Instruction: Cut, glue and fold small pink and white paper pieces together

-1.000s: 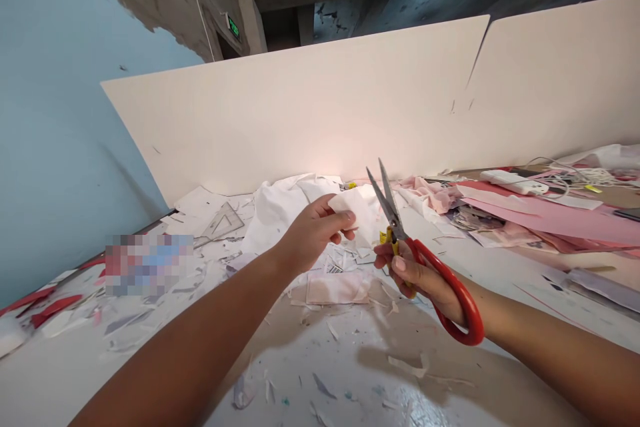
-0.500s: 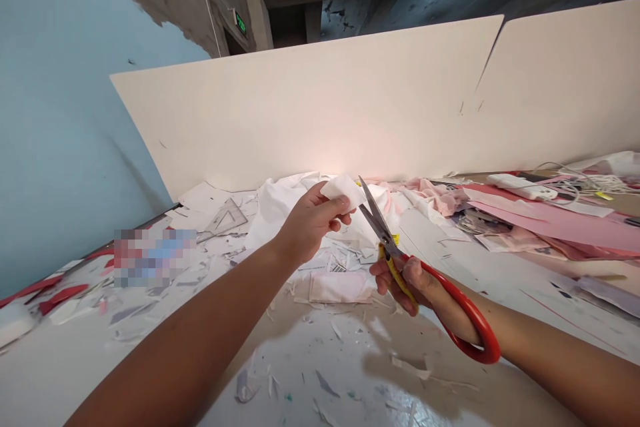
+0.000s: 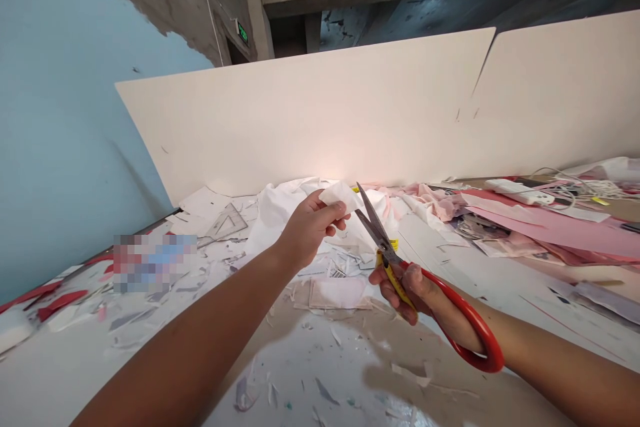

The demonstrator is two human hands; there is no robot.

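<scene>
Above the table, my left hand (image 3: 313, 227) pinches a small white piece of cloth or paper (image 3: 340, 196) between thumb and fingers. My right hand (image 3: 413, 287) is wrapped round a pair of scissors (image 3: 383, 240) with red and yellow handles. Their blades stand apart and point up and left, tips close to the right edge of the white piece. Whether a blade touches it I cannot tell. Behind my left hand lies a heap of white fabric (image 3: 270, 213). Below both hands a flat pale pink and white piece (image 3: 337, 293) rests on the table.
Paper scraps litter the table (image 3: 280, 380). A triangular ruler (image 3: 225, 223) lies at the left. Pink sheets (image 3: 540, 217) and a white power strip (image 3: 520, 191) with cables are at the right. A white partition (image 3: 320, 120) stands along the back, beside a blue wall (image 3: 65, 133).
The view has tilted slightly, so the background sits a little lower. Both hands keep their holds, and the scissors stay spread beside the white piece with only a slight shift.
</scene>
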